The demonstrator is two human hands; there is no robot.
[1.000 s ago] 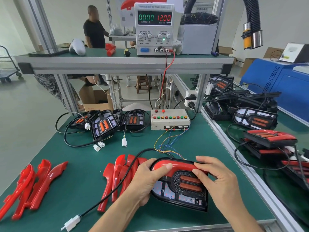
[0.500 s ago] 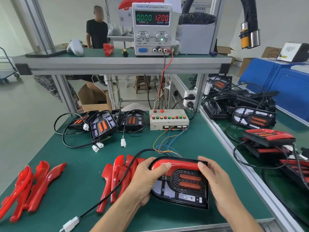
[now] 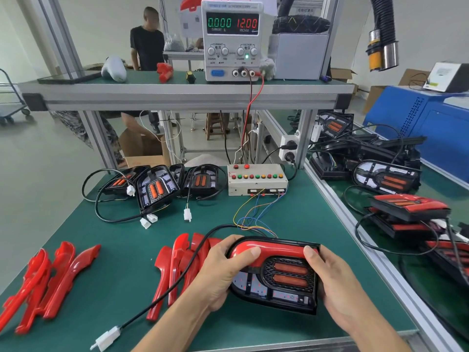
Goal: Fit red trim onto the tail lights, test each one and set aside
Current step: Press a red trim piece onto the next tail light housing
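Both hands clamp the tail light [image 3: 276,275] at the near edge of the green bench [image 3: 291,214].

Left hand [image 3: 218,273] and right hand [image 3: 337,283] curl round its ends, thumbs pressing the red trim [image 3: 274,250] along the far edge. Uneven thumb pressure could leave one end unseated; its unplugged white connector [image 3: 106,337] dangles near the bench edge and could snag.

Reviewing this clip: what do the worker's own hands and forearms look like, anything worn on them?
Both the left hand and right hand are bare, with no gloves, rings or watch visible. Both forearms are uncovered as far as the frame shows; no sleeves in view. Fingernails are short and unpainted.
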